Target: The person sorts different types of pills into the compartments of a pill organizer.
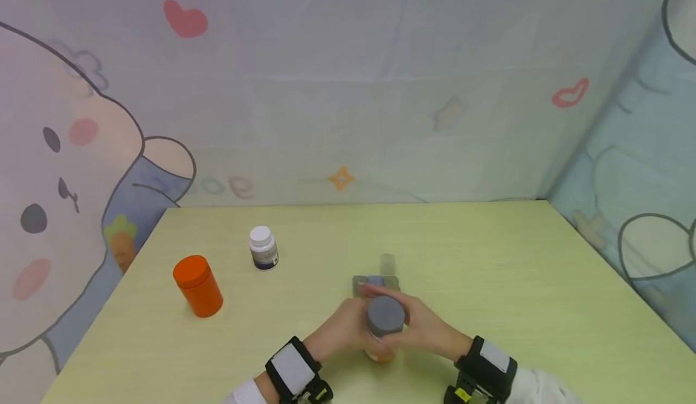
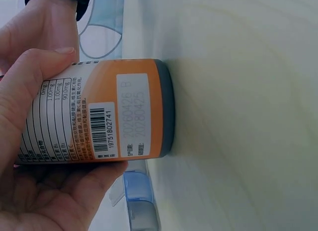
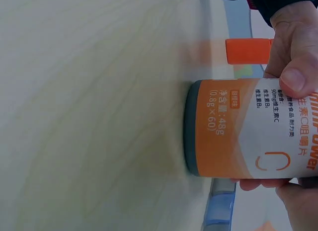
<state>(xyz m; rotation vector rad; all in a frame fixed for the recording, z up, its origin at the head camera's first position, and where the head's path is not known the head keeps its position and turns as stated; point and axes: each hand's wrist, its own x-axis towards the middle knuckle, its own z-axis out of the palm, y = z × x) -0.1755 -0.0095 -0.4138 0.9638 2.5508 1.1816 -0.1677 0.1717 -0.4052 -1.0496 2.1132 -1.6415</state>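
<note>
Grip looks done, release isn't: left hand [image 1: 350,328] and right hand [image 1: 426,330] both grasp the bottle [image 3: 233,129], cap [image 1: 385,313] on. It's upright between them, fingers curled round opposite sides of the body — base down at the table [image 1: 516,283], can't tell if touching. Box [image 1: 375,280] just beyond; jar [image 1: 199,288] and white bottle [image 1: 264,249] off left — not held.

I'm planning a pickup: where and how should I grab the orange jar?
Probably round the body of the orange jar, below its lid, from its right side with the left hand, the closer one, once free. It stands upright with straight, round sides, and the white bottle sits farther back, off that path.
</note>
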